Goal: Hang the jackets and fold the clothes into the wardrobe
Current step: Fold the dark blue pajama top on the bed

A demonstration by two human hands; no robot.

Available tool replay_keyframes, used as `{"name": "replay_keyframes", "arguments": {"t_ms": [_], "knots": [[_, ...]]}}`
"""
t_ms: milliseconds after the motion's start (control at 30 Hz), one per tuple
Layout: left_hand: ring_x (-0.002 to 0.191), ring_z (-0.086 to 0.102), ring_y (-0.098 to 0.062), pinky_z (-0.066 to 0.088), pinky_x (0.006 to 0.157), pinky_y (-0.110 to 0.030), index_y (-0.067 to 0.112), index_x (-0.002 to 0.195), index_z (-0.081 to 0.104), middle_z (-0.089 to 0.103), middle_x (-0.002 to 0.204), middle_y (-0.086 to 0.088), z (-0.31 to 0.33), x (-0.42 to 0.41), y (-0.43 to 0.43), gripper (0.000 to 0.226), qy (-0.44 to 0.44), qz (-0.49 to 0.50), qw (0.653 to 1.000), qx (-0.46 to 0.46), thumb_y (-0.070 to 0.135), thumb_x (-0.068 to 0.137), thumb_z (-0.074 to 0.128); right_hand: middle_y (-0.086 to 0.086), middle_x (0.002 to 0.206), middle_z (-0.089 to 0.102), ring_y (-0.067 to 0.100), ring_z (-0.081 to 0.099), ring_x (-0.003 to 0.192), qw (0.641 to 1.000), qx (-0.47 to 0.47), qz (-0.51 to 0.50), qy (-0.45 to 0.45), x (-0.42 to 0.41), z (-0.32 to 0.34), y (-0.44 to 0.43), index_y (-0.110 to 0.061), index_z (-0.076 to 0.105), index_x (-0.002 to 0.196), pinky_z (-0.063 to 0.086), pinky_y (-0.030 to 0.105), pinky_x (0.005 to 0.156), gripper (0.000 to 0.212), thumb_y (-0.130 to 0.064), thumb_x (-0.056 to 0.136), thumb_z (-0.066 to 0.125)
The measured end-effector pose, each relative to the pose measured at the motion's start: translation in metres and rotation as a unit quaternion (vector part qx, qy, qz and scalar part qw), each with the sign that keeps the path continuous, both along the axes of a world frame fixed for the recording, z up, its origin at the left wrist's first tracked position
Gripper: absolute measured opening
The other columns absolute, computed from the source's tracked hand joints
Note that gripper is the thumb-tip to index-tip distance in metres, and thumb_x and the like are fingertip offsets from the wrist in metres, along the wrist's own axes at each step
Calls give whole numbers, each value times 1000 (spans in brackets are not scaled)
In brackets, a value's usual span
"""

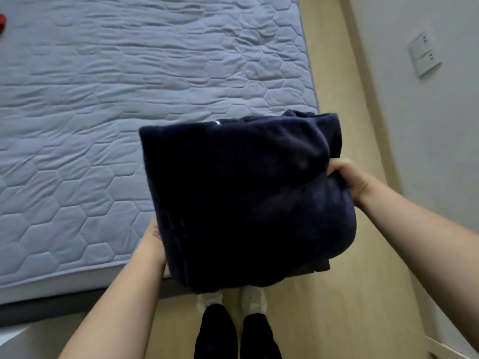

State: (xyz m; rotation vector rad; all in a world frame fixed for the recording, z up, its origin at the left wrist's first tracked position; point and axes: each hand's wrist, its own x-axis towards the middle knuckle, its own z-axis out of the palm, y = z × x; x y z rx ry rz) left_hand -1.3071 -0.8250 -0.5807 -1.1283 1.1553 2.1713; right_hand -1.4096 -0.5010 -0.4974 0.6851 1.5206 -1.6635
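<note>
Head view: the only view, looking down past both forearms to the floor.
Garment: a folded dark navy garment (246, 203) of fleecy cloth, held in the air between the two hands, over the near right corner of the bed and the floor beside it.
Garment mark: a small white fleck (217, 122) sits at the top fold; it is too small to read as a label or writing.
Right hand: the right hand (350, 180) grips the garment's right edge, fingers curled into the bunched cloth, thumb on the near side.
Left hand: the left hand (154, 244) meets the garment's lower left edge; its fingers are hidden behind the cloth, so I cannot tell whether they are spread or curled.
Bed: a mattress (103, 99) with a pale blue-grey cover quilted in hexagons, on a dark base (39, 309).
Red item: a sliver of something red (2, 23) lies at the far left edge of the mattress; what it is cannot be told.
Floor: pale wood-look flooring (337, 294) runs along the right of the bed.
Feet: light shoes (210, 300) and dark trouser legs (217, 330) show below the garment.
Wall: a white socket plate (425, 54) is on the light wall at right; no print on it is legible.
</note>
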Motion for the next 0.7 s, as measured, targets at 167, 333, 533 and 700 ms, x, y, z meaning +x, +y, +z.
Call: {"name": "replay_keyframes", "arguments": {"t_ms": [167, 333, 533, 700], "knots": [[56, 63, -6, 53, 51, -19, 22, 81, 70, 66, 67, 2, -1, -13, -30, 33, 81, 35, 996, 3, 39, 92, 43, 7, 59, 62, 26, 57, 65, 996, 75, -4, -46, 10, -70, -25, -9, 62, 61, 45, 31, 68, 29, 0, 72, 37], [47, 50, -7, 40, 39, -11, 18, 70, 62, 54, 50, 9, -64, -10, -65, 40, 48, -24, 981, -189, 16, 101, 36, 6, 59, 55, 22, 54, 57, 993, 95, -21, -65, 11, -151, -67, -15, 57, 58, 43, 25, 55, 26, 0, 72, 41], [57, 67, -12, 52, 50, -19, 15, 76, 74, 71, 67, 1, -135, 1, -88, 47, -111, -45, 986, -119, 43, 95, 40, 4, 60, 58, 22, 54, 57, 988, 140, 10, -70, 19, -213, -79, -19, 57, 68, 42, 23, 51, 11, -14, 75, 50], [89, 70, -12, 52, 75, -27, 21, 102, 75, 74, 99, 1, -127, -46, -87, 45, 11, -106, 992, -66, 51, 94, 41, 0, 93, 74, 11, 70, 83, 999, 17, 42, 18, -14, -218, -73, -23, 62, 114, 54, 22, 62, 28, -32, 88, 61]]}}
